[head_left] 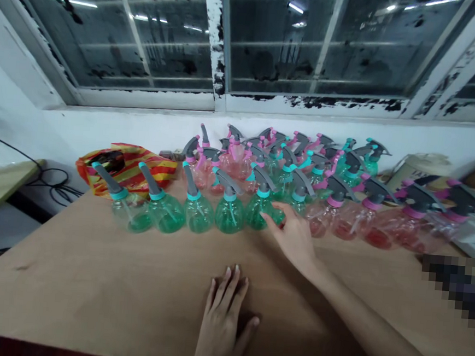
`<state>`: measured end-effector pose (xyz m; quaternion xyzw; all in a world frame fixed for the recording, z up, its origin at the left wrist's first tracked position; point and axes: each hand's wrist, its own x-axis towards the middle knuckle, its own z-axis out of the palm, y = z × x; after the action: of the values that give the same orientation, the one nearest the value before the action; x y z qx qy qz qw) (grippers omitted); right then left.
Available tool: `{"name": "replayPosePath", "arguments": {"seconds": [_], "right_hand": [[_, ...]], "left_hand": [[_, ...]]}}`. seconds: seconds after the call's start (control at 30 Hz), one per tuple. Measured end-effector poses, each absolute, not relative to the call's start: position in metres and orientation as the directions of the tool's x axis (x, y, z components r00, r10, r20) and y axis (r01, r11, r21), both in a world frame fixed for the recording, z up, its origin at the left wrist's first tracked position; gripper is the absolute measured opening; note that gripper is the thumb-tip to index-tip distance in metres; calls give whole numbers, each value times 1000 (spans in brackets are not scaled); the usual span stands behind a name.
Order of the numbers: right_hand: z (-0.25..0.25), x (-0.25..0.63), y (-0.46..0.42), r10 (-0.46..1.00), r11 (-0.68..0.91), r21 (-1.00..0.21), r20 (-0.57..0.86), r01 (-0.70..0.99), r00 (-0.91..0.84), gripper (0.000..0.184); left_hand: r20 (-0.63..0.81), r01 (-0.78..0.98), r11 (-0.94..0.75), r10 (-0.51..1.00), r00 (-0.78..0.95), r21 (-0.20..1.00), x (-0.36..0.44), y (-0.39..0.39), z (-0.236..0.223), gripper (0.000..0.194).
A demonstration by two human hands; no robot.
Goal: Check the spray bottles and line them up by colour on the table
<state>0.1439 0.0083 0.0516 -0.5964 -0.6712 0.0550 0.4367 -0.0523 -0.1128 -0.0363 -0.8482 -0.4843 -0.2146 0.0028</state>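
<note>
My right hand (296, 240) reaches to the front row of spray bottles. Its thumb and forefinger are around the right side of a green spray bottle (255, 212) with a grey trigger head and turquoise collar; the other fingers are mostly hidden. Just right of it, another green spray bottle (299, 199) is partly covered by my hand. To the left stand more green ones, the nearest being a round green bottle (229, 216). My left hand (222, 322) lies flat on the table (109, 283), fingers stretched out, holding nothing.
Pink spray bottles (347, 222) continue the front row to the right. Behind are several more pink bottles (238, 167) and green ones. A red-and-yellow plastic bag (152, 166) lies at the back left, near a black cable (58, 183). Windows (272, 43) stand behind the table.
</note>
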Motion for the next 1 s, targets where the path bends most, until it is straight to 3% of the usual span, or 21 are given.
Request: {"name": "replayPosePath", "arguments": {"seconds": [0.2,0.47,0.57,0.67,0.77,0.87,1.0], "right_hand": [[49,126,36,870,191,-523,482,830,104,70],[52,120,49,886,109,-433,450,895,110,60],[53,122,28,891,105,-396,444,912,91,59],[51,126,-5,898,114,-351,437,930,55,64],[48,134,-43,899,114,-302,438,947,31,66],[47,146,-82,881,104,-184,474,977,-5,70],[50,168,-124,879,139,-205,477,969,-25,71]], "left_hand": [[363,825,-517,831,421,227,-49,-110,-33,57],[393,814,-526,822,411,249,-49,-106,-36,51],[347,787,-497,857,380,366,-46,-108,-24,49],[254,747,-354,934,251,562,-36,-112,-10,48],[218,667,-252,966,136,701,-23,-115,-3,58],[228,611,-256,965,125,749,-9,-116,-3,77],[224,575,-326,944,243,750,8,-121,-7,85]]}}
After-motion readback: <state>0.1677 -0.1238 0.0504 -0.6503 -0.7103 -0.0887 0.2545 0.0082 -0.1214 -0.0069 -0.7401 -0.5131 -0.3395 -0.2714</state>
